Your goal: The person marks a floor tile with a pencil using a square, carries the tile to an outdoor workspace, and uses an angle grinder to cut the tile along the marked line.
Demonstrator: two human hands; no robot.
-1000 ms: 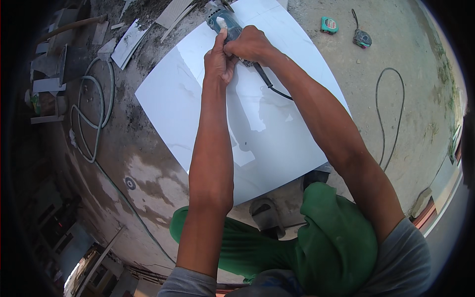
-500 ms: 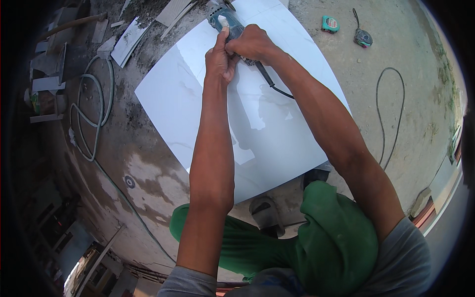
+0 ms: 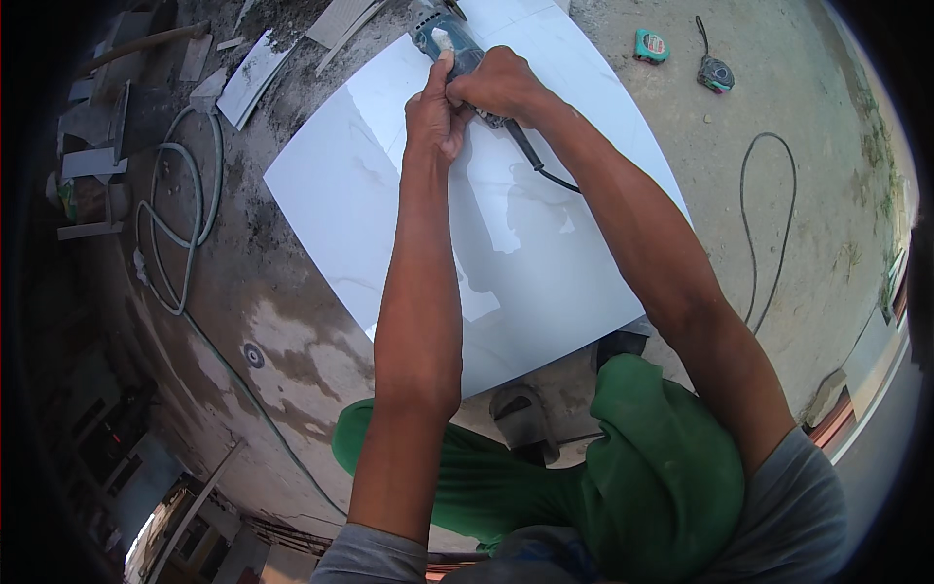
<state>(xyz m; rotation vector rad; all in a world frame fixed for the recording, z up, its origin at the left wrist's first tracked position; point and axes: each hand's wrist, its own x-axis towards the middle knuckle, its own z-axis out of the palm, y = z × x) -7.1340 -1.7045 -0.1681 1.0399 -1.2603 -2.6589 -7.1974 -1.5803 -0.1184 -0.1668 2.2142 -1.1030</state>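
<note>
Both my hands are closed around a blue-green angle grinder (image 3: 440, 37) at the far end of a large white marbled tile (image 3: 555, 273). My left hand (image 3: 429, 119) grips its left side, with the thumb laid along the body. From the right, my right hand (image 3: 499, 86) wraps the rear of the body, its fingers partly hidden. A black power cord (image 3: 558, 181) leaves the tool's back end and passes under my right forearm. The grinder's head lies at the top edge of the picture, where little of its disc shows.
Right of the tile lie a teal tape measure (image 3: 651, 47), a dark tape measure (image 3: 715, 74) and a looped cable (image 3: 744, 195). On the left are a coiled hose (image 3: 200, 195), tile offcuts (image 3: 255, 83) and a round disc (image 3: 254, 355). My sandal (image 3: 523, 420) is by the near edge.
The grinder and both my hands have shifted very slightly to the right. My grip looks the same.
</note>
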